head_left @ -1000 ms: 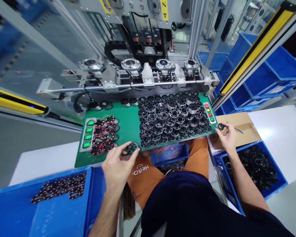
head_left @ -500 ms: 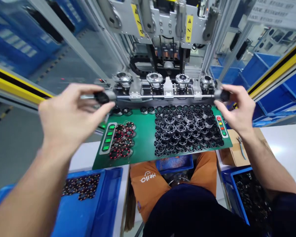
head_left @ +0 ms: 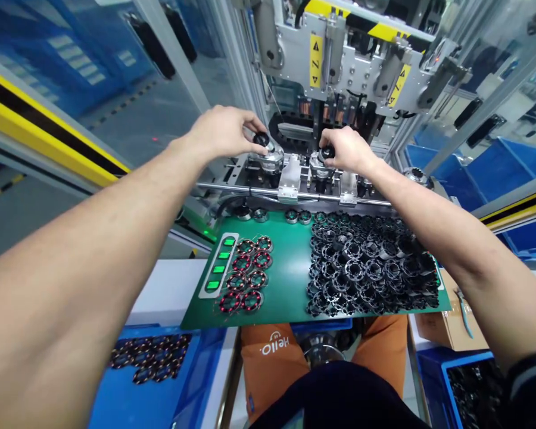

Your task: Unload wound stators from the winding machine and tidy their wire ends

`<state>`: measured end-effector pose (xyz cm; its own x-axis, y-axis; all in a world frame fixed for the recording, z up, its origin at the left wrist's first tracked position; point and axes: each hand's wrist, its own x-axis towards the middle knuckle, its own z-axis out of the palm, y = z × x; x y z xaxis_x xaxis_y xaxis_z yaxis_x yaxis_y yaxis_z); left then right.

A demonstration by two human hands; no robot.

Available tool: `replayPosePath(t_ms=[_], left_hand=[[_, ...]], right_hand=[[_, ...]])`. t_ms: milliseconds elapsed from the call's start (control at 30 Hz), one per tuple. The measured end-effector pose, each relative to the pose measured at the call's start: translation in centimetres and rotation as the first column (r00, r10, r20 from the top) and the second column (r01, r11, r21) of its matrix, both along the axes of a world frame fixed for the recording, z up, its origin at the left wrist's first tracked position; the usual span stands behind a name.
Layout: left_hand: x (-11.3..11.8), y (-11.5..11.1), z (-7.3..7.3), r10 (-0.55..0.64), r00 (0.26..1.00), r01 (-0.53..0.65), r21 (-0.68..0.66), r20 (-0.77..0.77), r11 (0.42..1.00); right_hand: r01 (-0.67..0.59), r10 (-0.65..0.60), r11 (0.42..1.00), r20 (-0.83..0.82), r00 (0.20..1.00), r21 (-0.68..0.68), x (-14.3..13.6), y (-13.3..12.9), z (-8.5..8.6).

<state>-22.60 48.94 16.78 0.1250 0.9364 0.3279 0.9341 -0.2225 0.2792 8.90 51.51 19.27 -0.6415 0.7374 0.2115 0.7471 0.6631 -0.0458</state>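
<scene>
My left hand (head_left: 226,132) reaches to the leftmost metal fixture (head_left: 272,161) of the machine, thumb and fingers closed round a black-and-grey stator core (head_left: 262,140) at its top. At the neighbouring fixture (head_left: 320,168), my right hand (head_left: 348,149) grips another stator core (head_left: 327,153), partly covered by the fingers. Whether either core is fully seated cannot be made out. Below, on the green work board (head_left: 288,271), stand stacked bare stator cores (head_left: 355,268) to the right and copper-wound stators (head_left: 250,262) to the left.
Overhead hangs the machine head (head_left: 357,71) with yellow warning labels. A metal rod (head_left: 250,189) runs before the fixtures. A green-lit button panel (head_left: 218,265) is at the board's left. A blue tray (head_left: 134,396) holds wound stators; a cardboard box (head_left: 442,325) and dark-filled bin (head_left: 442,381) sit right.
Both hands have moved inward and forward, bringing the stator cores from beside the machine to the two left fixtures. The camera view has shifted too.
</scene>
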Motion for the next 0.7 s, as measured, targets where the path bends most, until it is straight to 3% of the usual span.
replayPosePath(t_ms=[167, 300, 433, 600, 700], left_hand=[[-0.8, 1.7, 0.1, -0.074, 0.977, 0.041, -0.161, -0.200, 0.986], [-1.1, 3.1, 0.7, -0.142, 0.962, 0.090, -0.222, -0.232, 0.971], [-1.5, 3.9, 0.8, -0.221, 0.939, 0.149, -0.270, -0.262, 0.951], [-1.6, 4.0, 1.4, -0.205, 0.956, 0.131, -0.322, -0.209, 0.938], [-0.8, 2.5, 2.0, -0.132, 0.963, 0.050, -0.324, -0.235, 0.945]], right_hand=[[-0.081, 0.086, 0.994, 0.066, 0.994, -0.072, -0.6, 2.1, 0.9], [-0.107, 0.117, 0.991, 0.139, 0.983, -0.079, -1.4, 3.1, 1.7], [-0.150, 0.163, 0.984, 0.133, 0.978, -0.099, -1.4, 4.7, 1.4], [-0.208, 0.228, 0.966, 0.122, 0.966, -0.154, -1.0, 7.0, 1.0], [-0.194, 0.210, 0.975, 0.159, 0.965, -0.110, -0.9, 6.0, 0.9]])
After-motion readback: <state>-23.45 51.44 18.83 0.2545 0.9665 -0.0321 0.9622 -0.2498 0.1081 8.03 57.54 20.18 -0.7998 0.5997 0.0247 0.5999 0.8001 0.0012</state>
